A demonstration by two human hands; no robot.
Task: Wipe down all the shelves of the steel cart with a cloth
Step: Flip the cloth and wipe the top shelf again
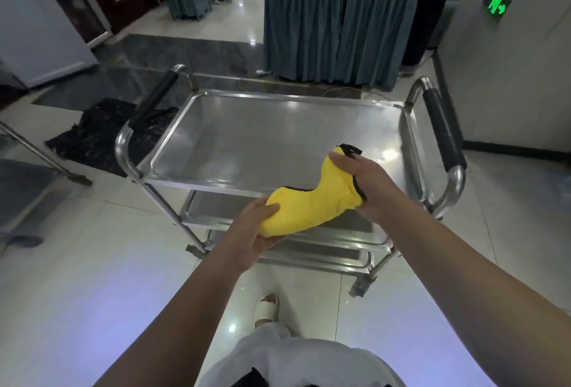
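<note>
Left hand (253, 229): fingers curled under the near end of the cloth (312, 201), thumb pressed on top. Right hand (361, 182): fingers wrapped over the far end, gripping it. The cloth is bright yellow with dark edging (a dark loop shows at its far tip), bunched into a thick bent roll and held in the air above the near right part of the top shelf (272, 133). Steel cart (136, 170): three tiers, black-padded handles left and right, standing on glossy floor tiles (77, 278).
</note>
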